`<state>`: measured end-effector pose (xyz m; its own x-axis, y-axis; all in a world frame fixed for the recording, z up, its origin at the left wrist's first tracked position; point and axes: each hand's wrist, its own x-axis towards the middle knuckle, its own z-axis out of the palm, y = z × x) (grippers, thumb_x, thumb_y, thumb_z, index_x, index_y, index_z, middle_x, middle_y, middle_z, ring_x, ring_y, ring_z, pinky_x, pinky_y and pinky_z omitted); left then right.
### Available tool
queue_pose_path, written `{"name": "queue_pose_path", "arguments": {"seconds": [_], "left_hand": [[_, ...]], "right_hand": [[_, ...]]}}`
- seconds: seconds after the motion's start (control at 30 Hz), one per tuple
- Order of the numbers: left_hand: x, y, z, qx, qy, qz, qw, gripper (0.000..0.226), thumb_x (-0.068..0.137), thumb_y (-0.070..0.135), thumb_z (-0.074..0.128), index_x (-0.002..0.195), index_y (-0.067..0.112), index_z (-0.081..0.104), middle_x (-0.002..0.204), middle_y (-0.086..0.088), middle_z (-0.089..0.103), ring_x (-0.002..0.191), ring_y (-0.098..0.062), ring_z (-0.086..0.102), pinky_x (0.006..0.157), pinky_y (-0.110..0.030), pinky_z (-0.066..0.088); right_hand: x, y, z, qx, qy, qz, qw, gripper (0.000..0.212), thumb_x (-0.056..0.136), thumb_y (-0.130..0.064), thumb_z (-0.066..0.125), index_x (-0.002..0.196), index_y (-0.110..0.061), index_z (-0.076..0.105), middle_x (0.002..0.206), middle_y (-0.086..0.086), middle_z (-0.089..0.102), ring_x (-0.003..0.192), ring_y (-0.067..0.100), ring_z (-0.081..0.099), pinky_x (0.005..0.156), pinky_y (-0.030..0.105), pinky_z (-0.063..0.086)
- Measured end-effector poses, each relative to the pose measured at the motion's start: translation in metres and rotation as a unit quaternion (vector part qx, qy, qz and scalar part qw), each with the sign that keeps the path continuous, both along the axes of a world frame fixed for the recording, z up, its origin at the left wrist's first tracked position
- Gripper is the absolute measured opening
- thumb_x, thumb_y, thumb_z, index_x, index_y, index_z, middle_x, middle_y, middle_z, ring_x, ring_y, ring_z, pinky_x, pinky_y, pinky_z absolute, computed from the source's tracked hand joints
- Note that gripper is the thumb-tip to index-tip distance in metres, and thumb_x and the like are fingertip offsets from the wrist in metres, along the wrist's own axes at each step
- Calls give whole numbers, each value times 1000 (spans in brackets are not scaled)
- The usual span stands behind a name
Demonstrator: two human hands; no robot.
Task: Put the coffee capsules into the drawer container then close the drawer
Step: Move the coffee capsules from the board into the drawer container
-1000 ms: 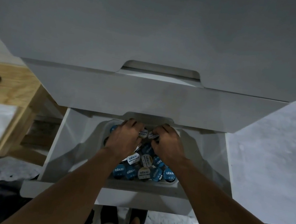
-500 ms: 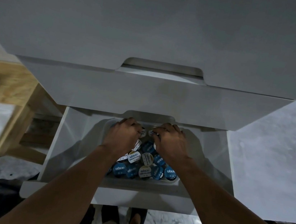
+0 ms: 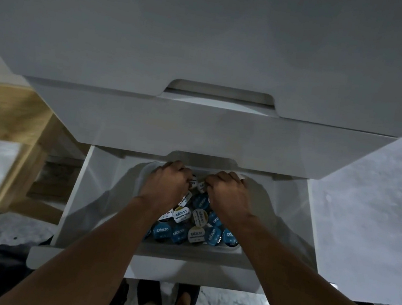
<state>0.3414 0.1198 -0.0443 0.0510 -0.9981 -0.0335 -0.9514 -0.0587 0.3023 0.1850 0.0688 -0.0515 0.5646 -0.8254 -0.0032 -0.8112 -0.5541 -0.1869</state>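
Note:
The lowest white drawer (image 3: 93, 261) of a white cabinet stands pulled out. Inside it a shallow white container (image 3: 189, 253) holds several round coffee capsules (image 3: 182, 215) with blue or white Excelso lids. My left hand (image 3: 165, 188) and my right hand (image 3: 227, 194) rest side by side over the far end of the pile, knuckles up, fingers curled down among the capsules. Whether either hand grips a capsule is hidden by the fingers.
A closed upper drawer front (image 3: 197, 136) overhangs the far end of the open drawer. A wooden shelf unit (image 3: 21, 133) with a white sheet stands at the left. Grey marble floor (image 3: 364, 225) lies at the right. My feet (image 3: 182, 303) show below the drawer front.
Both hands have stayed on the far capsules, shifting only slightly. The view has tilted a little; the drawer is as far out as before.

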Motion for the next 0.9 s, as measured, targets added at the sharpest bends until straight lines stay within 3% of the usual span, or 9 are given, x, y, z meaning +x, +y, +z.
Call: {"name": "queue_pose_path", "arguments": {"seconds": [0.33,0.63,0.9], "left_hand": [[-3,0,6,15,-19,0,1000,22,89,15,54,108,16,65,110,-5,62,100,-24,60,85,-38,53],[-3,-1,10,4,-56,20,998,19,86,15,60,104,16,65,106,-4,62,93,-25,63,80,-40,55],[1,21,39,23,-47,40,998,24,94,21,49,114,13,59,117,-9,57,101,-25,59,87,-39,51]], "right_hand": [[6,1,2,-8,20,-38,999,23,69,-11,74,92,-16,72,86,7,72,80,32,67,73,44,54],[0,-5,7,17,-17,-13,1000,30,84,-15,63,114,-13,63,107,11,67,99,33,62,85,44,50],[-30,4,44,21,-35,-36,999,29,94,-21,53,120,-10,57,119,13,61,110,31,56,90,40,48]]}}
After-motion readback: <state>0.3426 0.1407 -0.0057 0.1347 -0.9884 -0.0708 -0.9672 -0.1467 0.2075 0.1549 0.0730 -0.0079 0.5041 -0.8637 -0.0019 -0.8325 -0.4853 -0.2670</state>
